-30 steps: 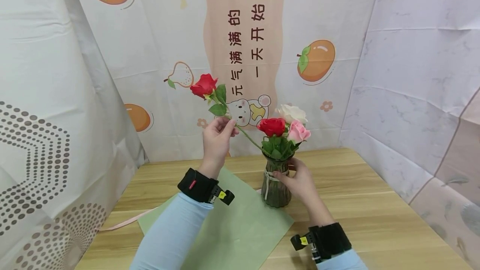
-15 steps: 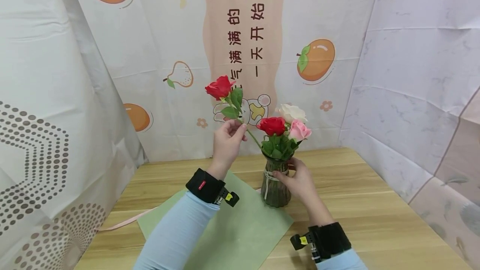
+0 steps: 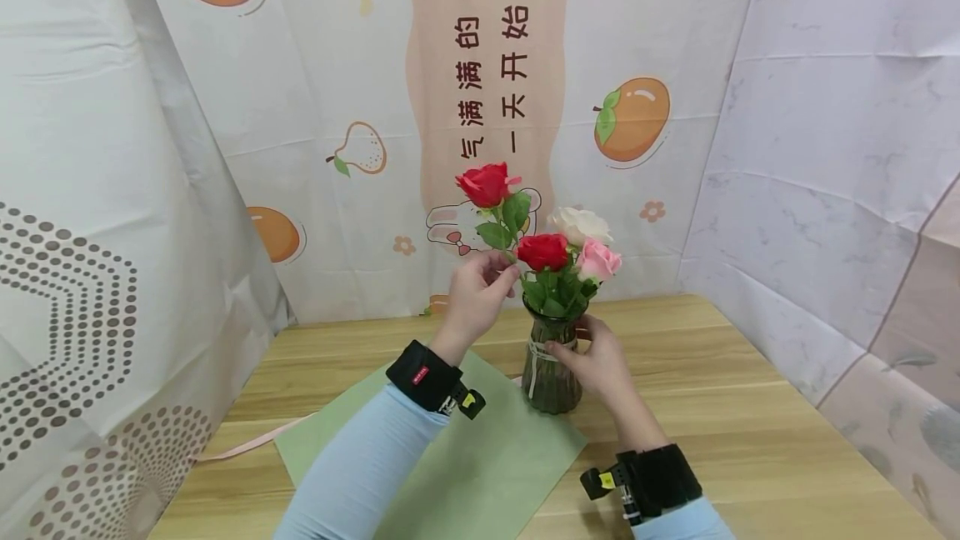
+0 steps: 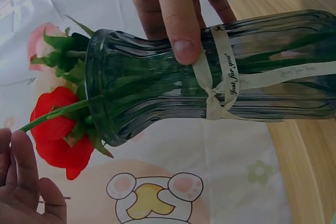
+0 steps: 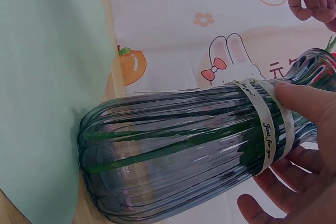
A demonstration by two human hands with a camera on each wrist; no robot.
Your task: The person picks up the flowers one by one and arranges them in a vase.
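Note:
My left hand [image 3: 480, 294] pinches the green stem [image 4: 65, 109] of a red rose [image 3: 483, 184] between thumb and fingers. That stem slants into the mouth of a ribbed glass vase [image 3: 551, 390], as the left wrist view shows. Around the vase's neck, my right hand [image 3: 600, 361] has its thumb in front and fingers behind. A second red rose [image 3: 543, 252], a white rose [image 3: 581, 226] and a pink rose [image 3: 598, 260] stand in the vase. A "Just for you" ribbon [image 5: 269, 129] is tied round the glass, and several stems show through it.
Light green wrapping paper [image 3: 465, 448] lies flat on the wooden table [image 3: 735, 407], in front and left of the vase. A pink ribbon [image 3: 258, 442] sticks out at the paper's left. A printed cloth [image 3: 337, 232] hangs behind the table.
My left hand has moved right with the red rose, bringing its stem more upright and its bloom nearer the other flowers. My right hand and the vase have stayed in place.

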